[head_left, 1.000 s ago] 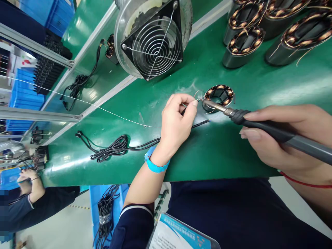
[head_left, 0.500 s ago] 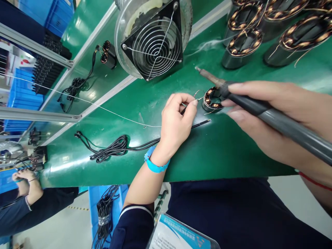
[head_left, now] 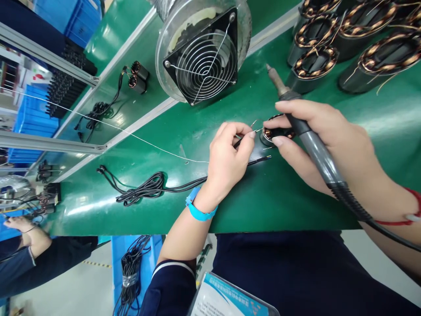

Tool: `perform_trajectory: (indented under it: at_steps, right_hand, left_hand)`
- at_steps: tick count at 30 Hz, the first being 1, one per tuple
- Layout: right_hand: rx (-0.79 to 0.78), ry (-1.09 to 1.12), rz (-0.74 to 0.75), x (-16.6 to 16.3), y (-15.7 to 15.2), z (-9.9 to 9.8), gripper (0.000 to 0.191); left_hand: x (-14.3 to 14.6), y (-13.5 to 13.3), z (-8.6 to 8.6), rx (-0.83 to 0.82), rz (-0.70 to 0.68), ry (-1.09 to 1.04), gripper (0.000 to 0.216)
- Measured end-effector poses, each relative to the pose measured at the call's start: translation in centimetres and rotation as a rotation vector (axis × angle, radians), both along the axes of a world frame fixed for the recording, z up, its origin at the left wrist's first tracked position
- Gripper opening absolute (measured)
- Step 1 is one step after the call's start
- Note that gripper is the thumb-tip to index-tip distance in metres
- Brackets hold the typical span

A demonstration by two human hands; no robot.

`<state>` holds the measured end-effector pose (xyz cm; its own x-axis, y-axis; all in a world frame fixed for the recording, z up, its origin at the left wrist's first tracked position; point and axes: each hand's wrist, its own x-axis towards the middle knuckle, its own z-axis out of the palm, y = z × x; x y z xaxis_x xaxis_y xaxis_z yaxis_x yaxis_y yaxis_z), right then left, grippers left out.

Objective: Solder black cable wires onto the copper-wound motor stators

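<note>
Stator (head_left: 274,131) between hands (right hand (head_left: 329,145) touching).

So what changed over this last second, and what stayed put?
The right hand lifted the soldering iron off the small stator; its tip now points up and away toward the fan, while the fingertips rest at the stator. The left hand kept pinching the wire lead beside the stator. The black cable did not move.

Your right hand (head_left: 324,145) covers most of the small coil (head_left: 272,131), so you can't see where the fine wire ends (head_left: 258,127) join it. The top edge cuts off the wound stators (head_left: 378,57), and the soldering iron's cord (head_left: 391,235) runs off the right edge.
</note>
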<state>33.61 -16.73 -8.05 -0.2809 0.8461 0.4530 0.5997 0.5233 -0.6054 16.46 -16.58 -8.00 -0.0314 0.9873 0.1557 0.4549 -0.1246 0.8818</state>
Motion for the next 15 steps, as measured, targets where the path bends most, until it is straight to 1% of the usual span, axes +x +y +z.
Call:
perform_trajectory:
  at_steps: [2, 4, 7, 9, 11, 12, 15]
  right_hand:
    - [0.001, -0.008, -0.060, -0.1, -0.1, 0.0, 0.039]
    - [0.026, -0.053, -0.089, -0.2, -0.1, -0.1, 0.039]
    - [0.069, -0.133, -0.055, -0.4, 0.0, -0.5, 0.038]
    - [0.106, -0.140, -0.035, -0.6, 0.1, -0.8, 0.039]
    - [0.116, -0.116, -0.028, -0.7, 0.1, -0.8, 0.039]
    - [0.111, -0.093, -0.023, -0.8, 0.1, -0.8, 0.039]
    - [0.059, 0.009, -0.014, -0.9, 0.0, -0.6, 0.041]
  left_hand:
    - [0.0, 0.0, 0.2, -0.030, -0.001, -0.051, 0.008]
    - [0.0, -0.1, 0.4, -0.104, -0.011, -0.116, 0.008]
    - [0.0, -0.3, 1.0, -0.223, -0.039, -0.205, 0.008]
    - [-0.1, -0.4, 1.2, -0.251, -0.061, -0.235, 0.008]
    - [-0.3, -0.6, 1.2, -0.214, -0.081, -0.232, 0.009]
    - [-0.4, -0.7, 1.1, -0.166, -0.092, -0.220, 0.009]
    - [-0.8, -0.8, 0.4, 0.057, -0.136, -0.125, 0.010]
